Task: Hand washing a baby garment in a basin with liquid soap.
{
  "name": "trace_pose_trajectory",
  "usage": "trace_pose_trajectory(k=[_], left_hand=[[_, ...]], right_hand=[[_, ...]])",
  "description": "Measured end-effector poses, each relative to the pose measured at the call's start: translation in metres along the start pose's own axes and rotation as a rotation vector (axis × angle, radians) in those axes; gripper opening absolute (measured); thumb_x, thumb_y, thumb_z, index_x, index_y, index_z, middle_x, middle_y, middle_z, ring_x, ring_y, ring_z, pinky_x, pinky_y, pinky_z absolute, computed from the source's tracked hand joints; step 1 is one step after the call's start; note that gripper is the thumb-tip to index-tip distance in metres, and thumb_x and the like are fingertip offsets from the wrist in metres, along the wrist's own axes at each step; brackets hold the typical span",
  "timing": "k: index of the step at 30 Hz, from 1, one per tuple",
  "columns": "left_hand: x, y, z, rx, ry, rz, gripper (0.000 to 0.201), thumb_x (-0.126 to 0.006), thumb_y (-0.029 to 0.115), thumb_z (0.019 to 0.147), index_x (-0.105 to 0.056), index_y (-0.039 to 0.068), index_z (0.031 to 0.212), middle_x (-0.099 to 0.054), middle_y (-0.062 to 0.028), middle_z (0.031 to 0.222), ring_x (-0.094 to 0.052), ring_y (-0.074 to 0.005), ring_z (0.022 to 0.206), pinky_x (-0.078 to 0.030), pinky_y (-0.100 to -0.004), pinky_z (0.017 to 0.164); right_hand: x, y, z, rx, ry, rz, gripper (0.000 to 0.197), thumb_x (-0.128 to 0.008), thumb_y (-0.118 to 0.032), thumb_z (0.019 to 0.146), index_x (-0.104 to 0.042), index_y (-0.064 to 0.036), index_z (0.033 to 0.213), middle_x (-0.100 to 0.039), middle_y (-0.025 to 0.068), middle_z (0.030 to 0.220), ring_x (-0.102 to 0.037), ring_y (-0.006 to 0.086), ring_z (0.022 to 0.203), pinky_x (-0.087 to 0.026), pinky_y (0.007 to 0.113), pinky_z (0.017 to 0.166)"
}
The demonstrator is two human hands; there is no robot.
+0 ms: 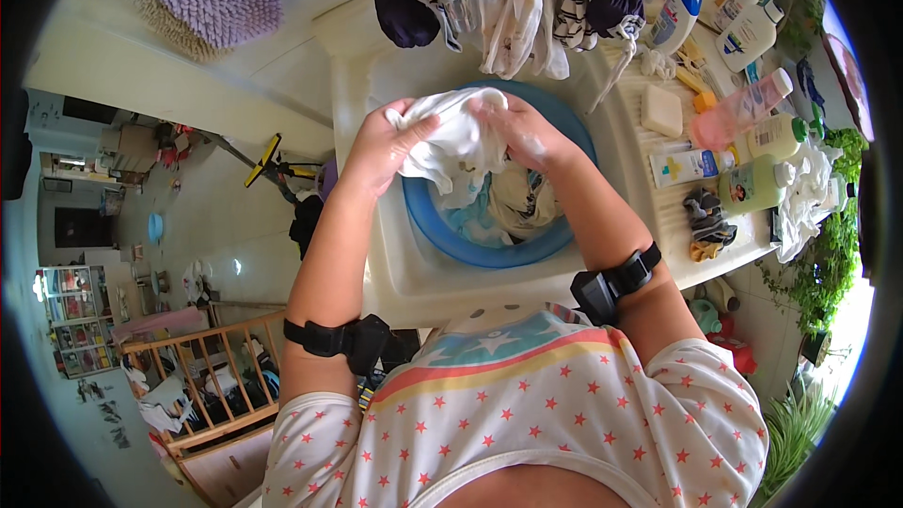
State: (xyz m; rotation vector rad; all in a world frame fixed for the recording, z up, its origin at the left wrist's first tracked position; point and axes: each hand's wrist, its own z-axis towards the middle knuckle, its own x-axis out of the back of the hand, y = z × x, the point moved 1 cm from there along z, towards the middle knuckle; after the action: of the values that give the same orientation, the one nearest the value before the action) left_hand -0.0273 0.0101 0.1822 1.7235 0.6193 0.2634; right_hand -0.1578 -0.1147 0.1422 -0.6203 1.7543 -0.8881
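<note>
A wet white cloth [453, 136] is stretched between my two hands above a blue basin [480, 254]. My left hand [384, 143] grips its left side, thumb laid over the fabric. On the other side my right hand [527, 134] pinches the upper right part, with some suds on the skin. Which garment the cloth is, I cannot tell. Below it, more wet clothes [522, 202] in cream and pale blue lie in the basin, partly covered by the cloth. The basin stands inside a white sink [386, 273].
Several dark, striped and white clothes [513, 9] hang over the sink's far edge. On the ribbed ledge at right are a soap bar [662, 111], a pink bottle [743, 111], a tube [684, 167], other bottles and dark crumpled cloth [707, 216]. A wooden crib [212, 376] stands at lower left.
</note>
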Motion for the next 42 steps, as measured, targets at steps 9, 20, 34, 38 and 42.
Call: trace_pose_trajectory(k=[9,20,34,38,42], left_hand=[[0.017,-0.017,-0.013,0.221,-0.211,0.604,0.03,-0.065,0.013,0.076,-0.055,-0.003,0.1,-0.06,-0.0033,0.089,-0.054,-0.0075,0.076,-0.044,-0.024,0.07],[-0.057,-0.043,-0.006,-0.514,0.39,1.136,0.024,-0.061,0.029,0.077,-0.061,0.005,0.077,-0.058,-0.0123,0.06,-0.056,-0.0265,0.054,-0.043,-0.0339,0.053],[-0.005,-0.038,0.041,-0.231,0.604,1.067,0.043,-0.045,0.043,0.082,-0.059,0.007,0.063,-0.057,-0.0176,0.061,-0.056,-0.0357,0.059,-0.043,-0.0443,0.054],[-0.053,-0.051,0.022,-0.33,0.461,1.074,0.034,-0.05,0.037,0.082,-0.061,0.007,0.069,-0.056,-0.0163,0.06,-0.056,-0.0345,0.059,-0.043,-0.0402,0.054],[-0.02,-0.041,0.042,-0.265,0.528,1.133,0.031,-0.051,0.033,0.082,-0.059,0.008,0.065,-0.056,-0.0166,0.06,-0.054,-0.0354,0.058,-0.042,-0.0415,0.052]], right_hand=[[-0.002,0.002,0.021,0.018,0.167,0.115,0.03,-0.051,-0.027,0.087,-0.051,0.0005,0.1,-0.058,0.0072,0.088,-0.056,0.015,0.077,-0.046,0.03,0.07],[0.018,0.077,0.069,-0.195,-0.307,0.825,0.039,-0.041,-0.045,0.086,-0.054,-0.0085,0.078,-0.059,0.0059,0.073,-0.057,0.0235,0.066,-0.046,0.038,0.064],[-0.06,0.048,0.038,-0.22,0.265,0.51,0.031,-0.035,-0.031,0.089,-0.051,-0.0092,0.103,-0.057,0.0067,0.095,-0.054,0.022,0.089,-0.043,0.036,0.077],[0.01,0.084,0.043,-0.144,-0.095,1.046,0.035,-0.038,-0.038,0.087,-0.057,-0.0098,0.078,-0.058,0.0091,0.073,-0.056,0.0265,0.065,-0.045,0.038,0.064],[-0.047,0.057,0.036,-0.269,0.392,0.608,0.035,-0.037,-0.04,0.088,-0.053,-0.0126,0.074,-0.055,0.006,0.067,-0.053,0.0252,0.058,-0.044,0.039,0.058]])
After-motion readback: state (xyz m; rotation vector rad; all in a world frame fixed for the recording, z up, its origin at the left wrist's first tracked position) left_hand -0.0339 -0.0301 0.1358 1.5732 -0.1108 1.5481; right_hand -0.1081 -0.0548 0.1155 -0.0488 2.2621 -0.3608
